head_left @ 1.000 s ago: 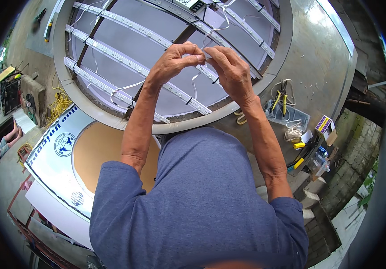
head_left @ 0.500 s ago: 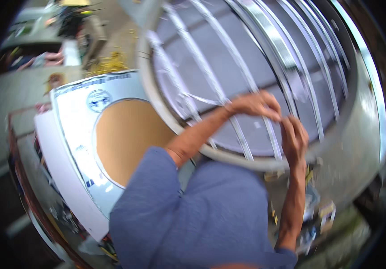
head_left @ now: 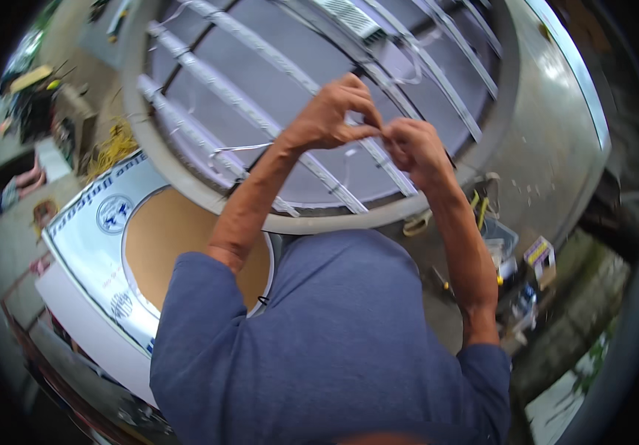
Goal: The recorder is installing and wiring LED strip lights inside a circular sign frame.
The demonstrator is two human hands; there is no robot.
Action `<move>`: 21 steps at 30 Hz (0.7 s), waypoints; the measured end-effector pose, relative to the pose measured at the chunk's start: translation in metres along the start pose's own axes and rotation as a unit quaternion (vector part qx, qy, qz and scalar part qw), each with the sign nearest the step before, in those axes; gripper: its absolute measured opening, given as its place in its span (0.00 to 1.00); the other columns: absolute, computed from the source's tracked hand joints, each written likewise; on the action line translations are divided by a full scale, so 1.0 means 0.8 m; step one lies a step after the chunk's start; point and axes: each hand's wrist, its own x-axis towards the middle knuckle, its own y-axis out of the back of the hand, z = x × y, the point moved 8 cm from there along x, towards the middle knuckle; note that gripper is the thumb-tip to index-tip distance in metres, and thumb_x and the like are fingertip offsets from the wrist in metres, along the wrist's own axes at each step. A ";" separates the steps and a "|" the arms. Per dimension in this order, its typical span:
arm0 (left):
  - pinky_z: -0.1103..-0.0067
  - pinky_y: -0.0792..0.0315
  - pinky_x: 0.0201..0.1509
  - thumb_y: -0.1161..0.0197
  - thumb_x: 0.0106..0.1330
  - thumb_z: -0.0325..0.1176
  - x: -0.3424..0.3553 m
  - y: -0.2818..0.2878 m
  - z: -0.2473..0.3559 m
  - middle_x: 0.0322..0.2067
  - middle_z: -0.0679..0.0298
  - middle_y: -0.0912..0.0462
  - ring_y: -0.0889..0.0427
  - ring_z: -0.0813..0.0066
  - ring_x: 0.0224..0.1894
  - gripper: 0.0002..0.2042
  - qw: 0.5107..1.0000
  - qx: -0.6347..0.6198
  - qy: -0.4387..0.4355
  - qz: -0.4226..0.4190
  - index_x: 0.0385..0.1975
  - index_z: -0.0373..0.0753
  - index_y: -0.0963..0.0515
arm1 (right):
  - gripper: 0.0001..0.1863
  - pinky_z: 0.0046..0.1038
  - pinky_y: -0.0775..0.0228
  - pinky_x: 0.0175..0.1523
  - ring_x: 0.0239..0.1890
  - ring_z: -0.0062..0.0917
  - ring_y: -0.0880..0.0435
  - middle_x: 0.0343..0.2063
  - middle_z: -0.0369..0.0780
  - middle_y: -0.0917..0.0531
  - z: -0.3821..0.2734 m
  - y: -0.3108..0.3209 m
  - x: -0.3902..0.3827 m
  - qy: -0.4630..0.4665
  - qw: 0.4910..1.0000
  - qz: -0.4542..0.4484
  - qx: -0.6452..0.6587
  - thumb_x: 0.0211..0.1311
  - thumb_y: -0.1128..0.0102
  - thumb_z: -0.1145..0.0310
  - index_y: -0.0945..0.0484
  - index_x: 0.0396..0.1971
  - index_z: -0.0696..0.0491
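My left hand [head_left: 332, 115] and my right hand [head_left: 414, 150] meet over a large round grey frame, fingertips pinched close together. Whatever lies between them is too small to make out. The frame's rim [head_left: 356, 221] curves just in front of my body. Inside it, several silvery light strips [head_left: 208, 74] run slantwise over a pale lilac backing. A perforated metal box [head_left: 349, 20], like a power supply, sits among them, beyond my hands. Near my left wrist a thin white wire [head_left: 242, 148] loops up from the strips.
At left lies a film-covered sheet [head_left: 86, 222] with a brown disc [head_left: 156, 237] showing in its round opening. Yellow strands [head_left: 116, 144] heap behind it. On the right are a grey bin [head_left: 501, 239] and a small carton [head_left: 538, 252]. Part of a person [head_left: 29, 178] shows at far left.
The whole view has shifted, so the frame and sheet now appear farther left. My hands stay together, fingertips touching or nearly so, and have moved up and left in the picture.
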 end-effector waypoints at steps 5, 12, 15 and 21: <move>0.75 0.28 0.50 0.22 0.52 0.27 0.008 -0.007 -0.014 0.27 0.72 0.15 0.25 0.73 0.44 0.06 0.998 -0.033 0.042 0.015 0.30 0.41 0.11 | 0.12 0.16 0.44 0.19 0.15 0.12 0.35 0.24 0.33 0.22 0.006 0.003 -0.012 -0.067 0.990 -0.048 0.117 0.72 0.38 0.63 0.20 0.37 0.58; 0.73 0.28 0.48 0.22 0.56 0.37 0.002 -0.023 -0.033 0.26 0.70 0.17 0.24 0.74 0.42 0.07 0.993 -0.082 0.090 -0.001 0.31 0.44 0.10 | 0.15 0.30 0.21 0.39 0.34 0.30 0.15 0.32 0.37 0.15 -0.073 -0.011 -0.079 0.439 0.748 0.169 -0.468 0.59 0.29 0.73 0.18 0.45 0.55; 0.71 0.28 0.50 0.22 0.55 0.40 0.001 -0.031 -0.036 0.27 0.69 0.16 0.23 0.74 0.43 0.09 0.987 -0.117 0.102 -0.032 0.32 0.44 0.10 | 0.15 0.31 0.20 0.40 0.38 0.32 0.15 0.36 0.38 0.15 -0.068 -0.022 -0.083 0.500 0.693 0.156 -0.495 0.54 0.28 0.77 0.18 0.43 0.55; 0.71 0.27 0.50 0.21 0.56 0.41 0.001 -0.033 -0.032 0.28 0.69 0.16 0.22 0.74 0.43 0.10 0.988 -0.106 0.104 -0.049 0.33 0.44 0.10 | 0.11 0.30 0.21 0.36 0.33 0.29 0.17 0.32 0.37 0.17 -0.064 -0.036 -0.086 0.549 0.588 0.125 -0.580 0.51 0.31 0.79 0.17 0.36 0.55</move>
